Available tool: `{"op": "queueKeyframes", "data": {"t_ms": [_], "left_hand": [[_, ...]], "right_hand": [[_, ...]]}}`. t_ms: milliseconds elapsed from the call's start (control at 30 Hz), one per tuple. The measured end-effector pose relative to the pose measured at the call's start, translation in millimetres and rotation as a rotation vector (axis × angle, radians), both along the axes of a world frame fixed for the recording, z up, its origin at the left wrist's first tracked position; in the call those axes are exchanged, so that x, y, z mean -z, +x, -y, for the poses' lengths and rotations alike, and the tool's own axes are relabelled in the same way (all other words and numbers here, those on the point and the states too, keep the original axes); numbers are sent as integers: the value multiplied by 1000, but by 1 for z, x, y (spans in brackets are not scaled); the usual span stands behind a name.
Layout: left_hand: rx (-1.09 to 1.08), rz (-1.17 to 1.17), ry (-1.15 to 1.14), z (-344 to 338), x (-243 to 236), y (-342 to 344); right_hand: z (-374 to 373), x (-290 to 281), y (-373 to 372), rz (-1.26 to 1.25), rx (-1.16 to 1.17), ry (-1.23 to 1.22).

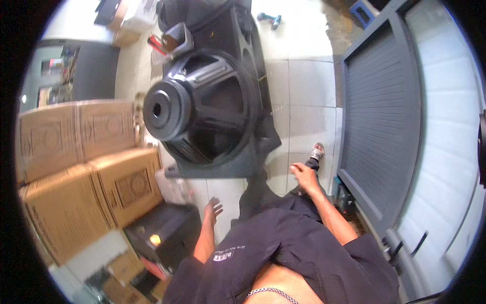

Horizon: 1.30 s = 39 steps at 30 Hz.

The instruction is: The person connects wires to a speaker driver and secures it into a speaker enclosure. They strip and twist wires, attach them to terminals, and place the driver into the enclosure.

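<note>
My left hand (213,207) hangs in the air with its fingers apart and nothing in it, close to a black box-shaped cabinet (167,230). My right hand (305,177) is held over my right leg, its fingers loosely bent and no object visible in it. Ahead of me, to the left of centre, stands a black speaker cabinet (253,162). A large loudspeaker driver (215,91) sits on it with its round magnet and metal basket showing. Neither hand touches the speaker. Behind the driver is a small grey bin (183,46) with red-handled tools (158,42).
Brown cardboard boxes (66,202) are stacked at the left. A teal cordless power tool (270,20) lies on the tiled floor (309,81) at the far end. Along the right runs a dark grey slatted panel (379,111). My sandalled foot (318,150) is on the tiles.
</note>
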<state>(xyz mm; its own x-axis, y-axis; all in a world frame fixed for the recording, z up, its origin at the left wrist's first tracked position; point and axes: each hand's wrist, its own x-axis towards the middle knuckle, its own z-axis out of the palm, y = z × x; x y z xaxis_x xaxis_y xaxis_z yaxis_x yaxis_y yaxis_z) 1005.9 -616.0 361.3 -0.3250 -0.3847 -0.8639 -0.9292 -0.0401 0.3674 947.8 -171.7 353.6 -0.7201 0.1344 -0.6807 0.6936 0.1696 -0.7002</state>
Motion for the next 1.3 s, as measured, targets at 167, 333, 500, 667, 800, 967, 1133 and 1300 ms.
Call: {"op": "queueKeyframes", "data": {"t_ms": [167, 333, 500, 667, 800, 967, 1133, 1300], "left_hand": [[554, 346, 89, -171, -5, 24], [644, 128, 21, -296, -28, -39], [522, 3, 154, -353, -22, -106], [627, -79, 73, -410, 47, -198], [1027, -118, 33, -444, 21, -378], [248, -629, 205, -449, -99, -514], [210, -627, -337, -424, -104, -560], [-11, -436, -499, -451, -101, -609]], "right_hand": [[-157, 31, 66, 320, -333, 307], [-227, 54, 42, 508, -467, 204], [-300, 87, -23, 552, -502, 122], [-383, 118, -102, 376, -280, 182], [-444, 75, -223, 307, -7, 314], [-460, 67, -410, 336, -57, 160], [-427, 76, -616, 215, -206, -3], [-363, 86, -767, 100, -502, -51]]}}
